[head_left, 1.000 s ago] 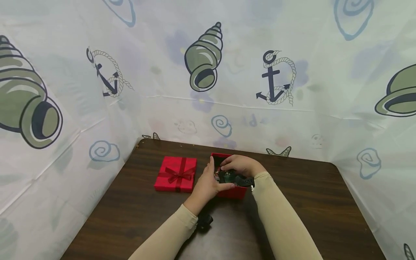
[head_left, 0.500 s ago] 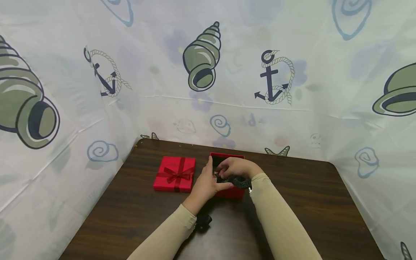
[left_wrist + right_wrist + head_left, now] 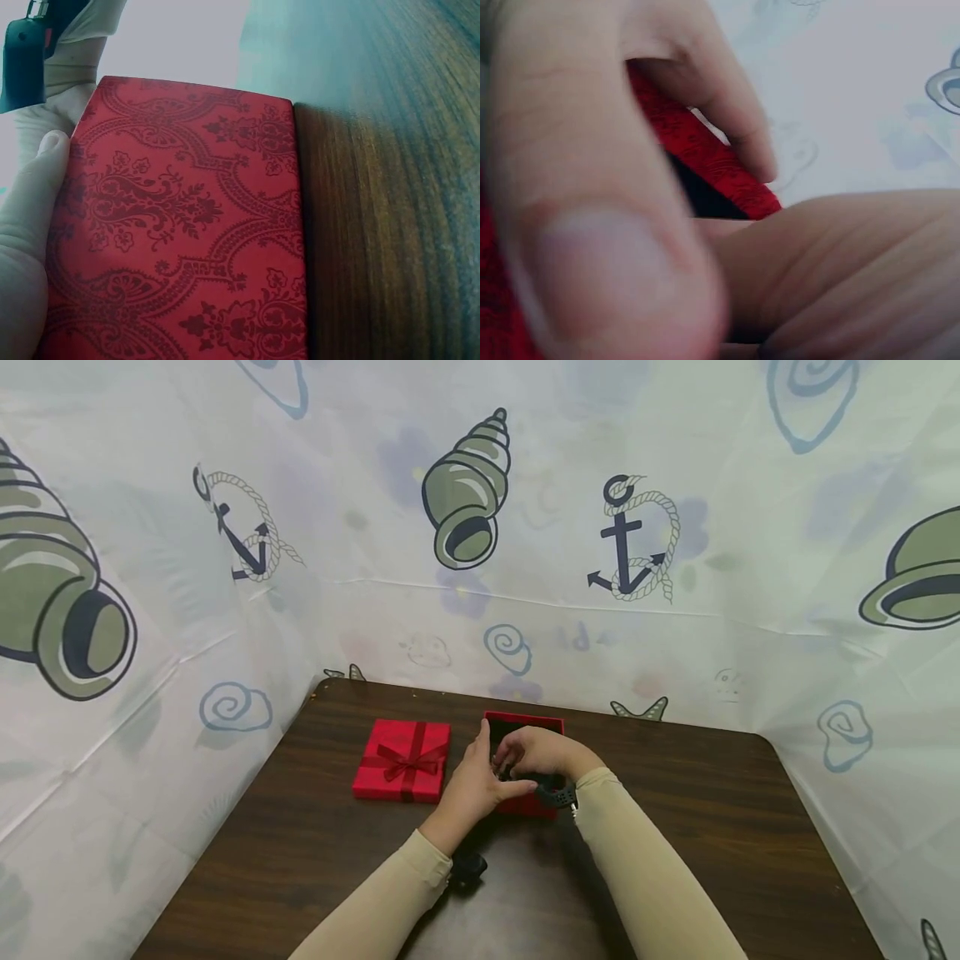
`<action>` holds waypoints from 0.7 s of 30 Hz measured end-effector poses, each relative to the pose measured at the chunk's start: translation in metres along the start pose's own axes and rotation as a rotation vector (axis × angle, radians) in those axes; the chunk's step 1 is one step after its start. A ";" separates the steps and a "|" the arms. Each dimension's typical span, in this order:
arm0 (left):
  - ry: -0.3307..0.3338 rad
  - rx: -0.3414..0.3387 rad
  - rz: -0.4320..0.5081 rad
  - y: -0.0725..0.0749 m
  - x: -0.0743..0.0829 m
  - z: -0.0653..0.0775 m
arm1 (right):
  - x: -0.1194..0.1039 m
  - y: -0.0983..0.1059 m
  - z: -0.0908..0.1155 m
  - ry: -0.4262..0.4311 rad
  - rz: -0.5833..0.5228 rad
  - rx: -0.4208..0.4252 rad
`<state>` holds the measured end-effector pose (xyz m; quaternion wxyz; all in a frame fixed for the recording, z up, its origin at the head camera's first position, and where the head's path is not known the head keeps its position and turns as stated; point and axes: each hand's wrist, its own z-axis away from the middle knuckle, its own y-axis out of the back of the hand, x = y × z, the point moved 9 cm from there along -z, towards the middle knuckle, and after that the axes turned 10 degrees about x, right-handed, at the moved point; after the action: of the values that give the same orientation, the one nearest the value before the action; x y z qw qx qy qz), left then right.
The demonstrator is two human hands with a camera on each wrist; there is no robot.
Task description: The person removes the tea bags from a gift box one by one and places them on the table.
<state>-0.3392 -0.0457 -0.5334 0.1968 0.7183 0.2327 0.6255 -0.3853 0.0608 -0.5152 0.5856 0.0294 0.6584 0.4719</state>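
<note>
An uncovered red gift box with a dark inside stands between the hands in the head view. My left hand grips its near left corner, fingers along the left wall and thumb across the front; the right wrist view shows this thumb large and blurred. Over the box's opening, my right hand bends downward with curled fingers. I cannot tell what lies between its fingertips. The left wrist view shows the box's patterned wall, a thumb at its left edge.
To the left of the box lies a red lid with a dark red ribbon bow. Both rest on a dark wooden table. A white cloth printed with shells and anchors hangs behind and at both sides.
My right hand has sunk a little lower toward the box and its fingers have curled more, uncovering the box's back rim. The left hand keeps its hold; the lid has not moved.
</note>
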 end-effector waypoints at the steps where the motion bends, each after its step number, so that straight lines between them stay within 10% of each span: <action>1: 0.000 0.000 -0.003 0.000 0.000 0.000 | -0.001 -0.001 -0.001 0.014 0.003 0.004; 21: -0.005 0.013 -0.017 0.000 0.000 -0.002 | 0.003 0.028 0.015 0.091 -0.244 0.326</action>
<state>-0.3409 -0.0460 -0.5328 0.1981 0.7192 0.2421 0.6204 -0.3889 0.0871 -0.4969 0.5955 0.0223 0.7507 0.2853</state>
